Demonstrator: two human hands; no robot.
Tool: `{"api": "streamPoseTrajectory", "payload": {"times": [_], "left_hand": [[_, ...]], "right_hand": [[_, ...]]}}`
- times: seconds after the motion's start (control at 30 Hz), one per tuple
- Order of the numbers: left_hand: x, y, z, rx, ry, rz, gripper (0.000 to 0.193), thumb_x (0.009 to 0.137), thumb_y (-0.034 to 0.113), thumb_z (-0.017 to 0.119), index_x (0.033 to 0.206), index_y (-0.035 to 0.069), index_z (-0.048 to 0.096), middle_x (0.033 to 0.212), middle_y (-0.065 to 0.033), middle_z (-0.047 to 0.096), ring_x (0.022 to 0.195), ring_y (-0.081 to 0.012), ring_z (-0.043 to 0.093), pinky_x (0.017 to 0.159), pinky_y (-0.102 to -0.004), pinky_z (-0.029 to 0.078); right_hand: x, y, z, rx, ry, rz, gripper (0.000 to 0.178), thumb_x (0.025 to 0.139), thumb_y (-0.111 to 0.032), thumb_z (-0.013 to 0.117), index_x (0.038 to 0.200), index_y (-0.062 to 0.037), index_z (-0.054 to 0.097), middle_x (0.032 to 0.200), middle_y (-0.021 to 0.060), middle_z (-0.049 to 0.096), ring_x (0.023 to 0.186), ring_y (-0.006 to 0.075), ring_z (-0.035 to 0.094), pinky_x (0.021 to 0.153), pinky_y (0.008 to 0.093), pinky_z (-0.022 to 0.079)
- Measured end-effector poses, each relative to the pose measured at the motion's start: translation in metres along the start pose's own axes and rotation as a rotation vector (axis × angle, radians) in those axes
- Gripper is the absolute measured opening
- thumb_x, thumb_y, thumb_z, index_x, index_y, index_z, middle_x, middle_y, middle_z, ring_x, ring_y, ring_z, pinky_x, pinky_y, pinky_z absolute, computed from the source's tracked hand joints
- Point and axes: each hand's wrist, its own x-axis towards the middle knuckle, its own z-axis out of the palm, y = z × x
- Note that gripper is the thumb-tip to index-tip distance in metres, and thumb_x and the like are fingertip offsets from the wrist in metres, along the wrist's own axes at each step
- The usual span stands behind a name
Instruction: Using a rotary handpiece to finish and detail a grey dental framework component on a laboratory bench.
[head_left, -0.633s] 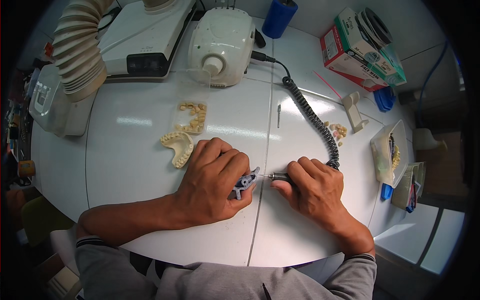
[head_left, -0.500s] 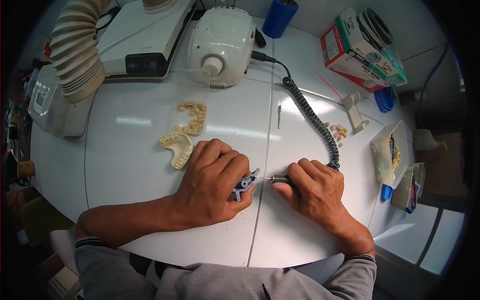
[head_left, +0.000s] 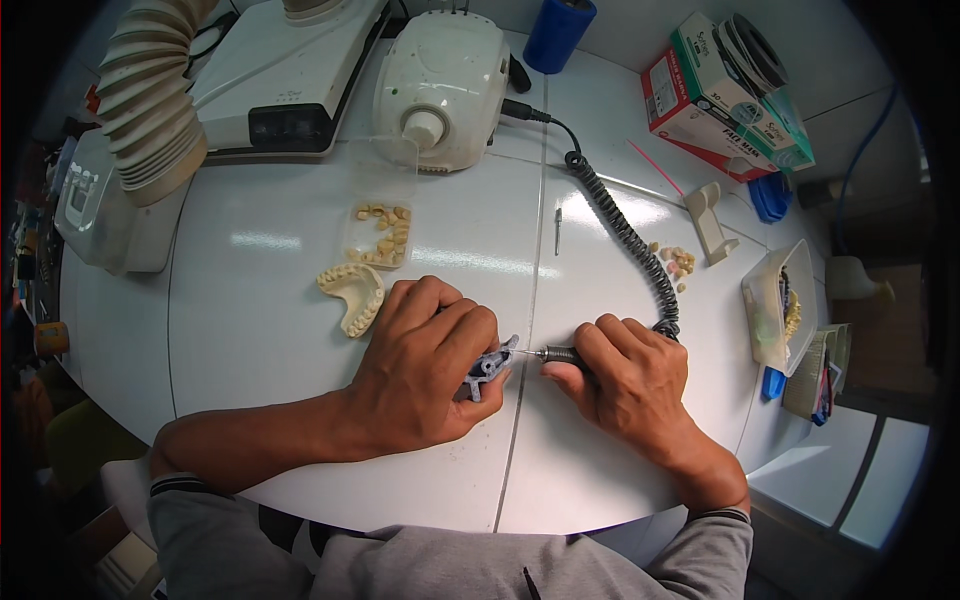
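Note:
My left hand [head_left: 425,365] is closed around a small grey-blue dental piece [head_left: 489,369] with short projecting arms; its left part is hidden by my fingers. In my right hand [head_left: 632,375] is a rotary handpiece [head_left: 563,355], gripped like a pen. Its thin bur points left, and the tip meets the upper right end of the grey-blue piece or lies very close to it. Just beyond my left hand rests a cream dental arch model [head_left: 354,297]. Behind that stands a clear box [head_left: 376,236] holding several tooth-coloured pieces, its lid raised.
A coiled black cord [head_left: 625,235] runs from the white control unit [head_left: 440,90] to my right hand. A loose bur [head_left: 558,232] and several tooth pieces [head_left: 680,263] lie on the white table. A ribbed hose [head_left: 150,110] hangs at the far left; a plastic tub [head_left: 765,315] stands right.

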Motion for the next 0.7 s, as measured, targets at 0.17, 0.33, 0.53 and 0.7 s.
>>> {"api": "streamPoseTrajectory", "payload": {"times": [0.17,0.33,0.53,0.7], "left_hand": [[0.0004,-0.0002,0.0008,0.001,0.002,0.002,0.028,0.079,0.014,0.087,0.094,0.005,0.065,0.09,-0.0085,0.063,0.095,-0.0282,0.059,0.086,-0.0437,0.043],[0.001,0.0002,0.0008,0.003,0.001,0.003,0.029,0.079,0.014,0.087,0.094,0.005,0.065,0.09,-0.0083,0.063,0.096,-0.0279,0.059,0.085,-0.0437,0.043],[0.0011,-0.0011,0.0016,-0.002,0.001,0.006,0.029,0.079,0.014,0.088,0.094,0.004,0.065,0.089,-0.0082,0.063,0.096,-0.0282,0.059,0.085,-0.0437,0.043],[0.0025,-0.0012,0.0008,-0.002,0.0,0.011,0.03,0.078,0.014,0.088,0.094,0.005,0.065,0.089,-0.0085,0.063,0.095,-0.0284,0.059,0.085,-0.0437,0.043]], "right_hand": [[-0.0004,0.0018,-0.0009,0.004,0.007,-0.018,0.049,0.098,-0.054,0.082,0.084,-0.0122,0.06,0.072,0.0009,0.054,0.058,0.0162,0.059,0.051,0.0321,0.044],[0.0002,0.0005,-0.0025,-0.013,-0.008,-0.004,0.05,0.098,-0.055,0.082,0.084,-0.0123,0.06,0.072,0.0004,0.054,0.058,0.0159,0.058,0.051,0.032,0.044],[0.001,0.0006,-0.0034,-0.018,-0.02,0.0,0.05,0.098,-0.055,0.082,0.084,-0.0121,0.06,0.072,0.0005,0.054,0.058,0.0158,0.057,0.05,0.032,0.043],[0.0007,0.0023,-0.0039,-0.006,-0.025,-0.008,0.05,0.098,-0.055,0.081,0.085,-0.0121,0.061,0.072,0.0003,0.054,0.057,0.0155,0.057,0.05,0.032,0.043]]}}
